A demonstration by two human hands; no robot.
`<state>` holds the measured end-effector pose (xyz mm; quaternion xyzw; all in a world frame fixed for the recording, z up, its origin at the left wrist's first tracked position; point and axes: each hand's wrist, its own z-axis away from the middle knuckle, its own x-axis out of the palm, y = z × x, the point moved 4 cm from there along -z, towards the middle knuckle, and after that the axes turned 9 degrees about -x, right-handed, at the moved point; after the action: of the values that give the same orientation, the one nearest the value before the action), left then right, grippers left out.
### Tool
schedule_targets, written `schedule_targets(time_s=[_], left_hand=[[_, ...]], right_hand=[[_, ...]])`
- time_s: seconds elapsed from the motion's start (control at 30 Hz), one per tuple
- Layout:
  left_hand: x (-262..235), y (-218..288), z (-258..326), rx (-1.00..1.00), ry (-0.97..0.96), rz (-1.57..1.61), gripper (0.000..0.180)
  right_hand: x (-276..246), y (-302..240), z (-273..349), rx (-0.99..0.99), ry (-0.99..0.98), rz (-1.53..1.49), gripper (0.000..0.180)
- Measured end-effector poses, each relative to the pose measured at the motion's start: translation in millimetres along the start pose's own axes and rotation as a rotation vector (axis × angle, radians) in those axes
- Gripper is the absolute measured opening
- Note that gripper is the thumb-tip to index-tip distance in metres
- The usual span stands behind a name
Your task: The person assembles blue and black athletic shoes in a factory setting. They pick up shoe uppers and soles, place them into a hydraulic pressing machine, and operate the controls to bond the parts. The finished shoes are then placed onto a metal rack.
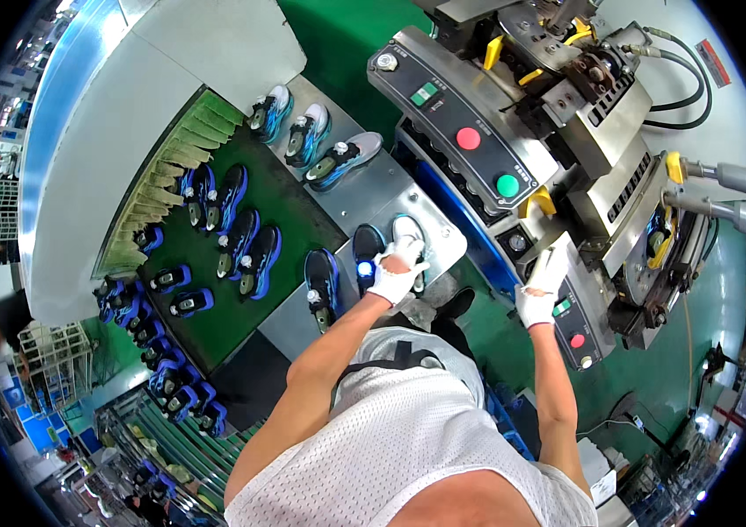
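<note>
My left hand (395,275), in a white glove with bare fingertips, grips the upper part of a white sneaker (407,230) on the metal ledge. Beside it to the left stands a black sneaker (368,246) with a bright bluish light on it. Another black-and-blue sneaker (321,279) stands farther left. My right hand (542,290), also gloved in white, rests at the machine's front beside the lower control panel (579,325). Its fingers look stretched forward, and I see nothing held in it.
A green conveyor belt (224,329) carries several dark blue-soled sneakers out from under a fringed curtain (153,184). Several lighter sneakers (307,134) stand at the ledge's far end. The press machine (601,132) has an upper control panel (465,123) with red and green buttons.
</note>
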<state>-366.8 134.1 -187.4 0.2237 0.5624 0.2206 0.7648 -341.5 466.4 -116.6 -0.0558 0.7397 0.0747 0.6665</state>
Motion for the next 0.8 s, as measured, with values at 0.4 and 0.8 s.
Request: schedule_targets(time_s=[0.4,0.8], left_hand=[[-60.1,20.5,-40.8,0.4,-0.187,0.334,0.022],[-90.4,15.6,-31.3,0.232,-0.228,0.19,0.043]], right_hand=[[-62.6,-188.1,-23.9,0.122,-0.312,-0.908,0.089],[-85.6,-199.6,-33.5,0.194,-0.435,-1.018,0.084]])
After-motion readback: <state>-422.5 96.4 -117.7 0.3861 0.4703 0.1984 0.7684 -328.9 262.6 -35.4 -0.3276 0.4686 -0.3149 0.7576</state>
